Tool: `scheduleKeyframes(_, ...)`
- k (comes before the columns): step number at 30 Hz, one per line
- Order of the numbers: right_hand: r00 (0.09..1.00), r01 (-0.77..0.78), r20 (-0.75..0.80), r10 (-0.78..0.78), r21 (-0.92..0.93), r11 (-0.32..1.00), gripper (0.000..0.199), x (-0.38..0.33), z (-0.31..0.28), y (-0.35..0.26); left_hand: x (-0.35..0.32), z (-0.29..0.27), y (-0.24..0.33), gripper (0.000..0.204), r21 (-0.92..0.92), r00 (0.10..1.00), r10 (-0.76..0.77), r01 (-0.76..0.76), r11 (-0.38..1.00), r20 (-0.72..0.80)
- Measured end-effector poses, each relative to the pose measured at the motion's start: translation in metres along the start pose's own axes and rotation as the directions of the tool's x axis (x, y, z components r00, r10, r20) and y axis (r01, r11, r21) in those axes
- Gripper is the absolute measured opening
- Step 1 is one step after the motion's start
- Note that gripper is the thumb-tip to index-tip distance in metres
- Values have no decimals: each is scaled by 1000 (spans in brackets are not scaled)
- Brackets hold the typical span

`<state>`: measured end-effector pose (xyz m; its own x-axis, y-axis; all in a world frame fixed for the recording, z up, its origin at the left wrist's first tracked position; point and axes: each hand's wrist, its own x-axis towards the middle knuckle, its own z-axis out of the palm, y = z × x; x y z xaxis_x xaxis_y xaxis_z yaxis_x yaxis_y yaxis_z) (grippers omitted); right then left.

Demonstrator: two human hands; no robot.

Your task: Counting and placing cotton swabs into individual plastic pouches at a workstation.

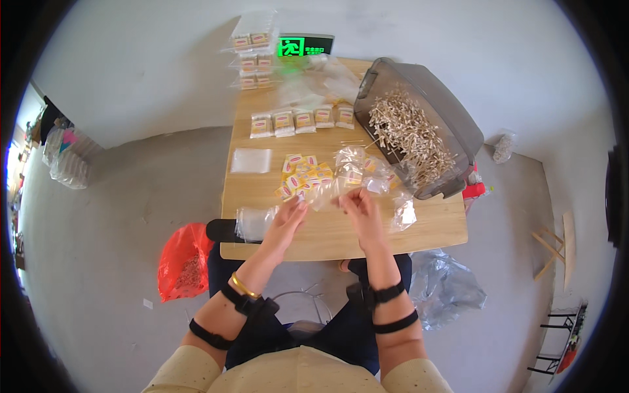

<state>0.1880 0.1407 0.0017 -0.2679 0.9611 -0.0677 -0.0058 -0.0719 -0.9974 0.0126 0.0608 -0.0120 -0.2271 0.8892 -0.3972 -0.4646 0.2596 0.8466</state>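
This looks like a bare small-scale packing workroom rather than a home. A plain wooden surface [341, 229] stands against an unpainted white wall [151, 59] on a grey concrete floor [124, 216]. At twelve o'clock an illuminated green exit sign [305, 46] leans beside stacked filled packets [254, 52]; at one o'clock a grey bin [452, 111] holds small wooden pieces [409, 134]; at eight o'clock lies a red plastic bag [183, 262].

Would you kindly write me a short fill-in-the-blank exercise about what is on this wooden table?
1. The left hand and right hand together hold a small clear plastic ____ above the light wooden table.
2. The grey plastic bin on the table's right side contains pale wooden ____.
3. The crumpled plastic bag on the floor to the person's left is ____.

Missing words: bag; sticks; red
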Motion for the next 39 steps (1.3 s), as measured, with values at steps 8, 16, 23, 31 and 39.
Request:
scheduleKeyframes(8, 995, 88, -25, -98, -259, 962, 10, -72, 20, -33, -19, -12, 18, 16, 33, 961, -78, 71, 997, 267)
scheduleKeyframes(16, 964, 242, -31, -265, -321, 916, 12, -85, 26, -50, -34, -38, 35, 12, 229, 973, 53, -106, 968, 226)
scheduleKeyframes(23, 943, 322, 223, -248, -422, 848, 15, -102, 51, -43, -43, -27, 16, 15, 407, 905, 403, -320, 856, -136)
scheduleKeyframes(31, 956, -150, 251, 150, -20, 989, 12, -78, 78, 13, -69, -78, 23, 15, 675, 831, 522, -274, 685, -192)
scheduleKeyframes(39, 995, -84, 27, 97, -311, 947, 19, -45, 126, 96, -45, -90, 33, 27, 884, 631, 653, -448, -134, 419)
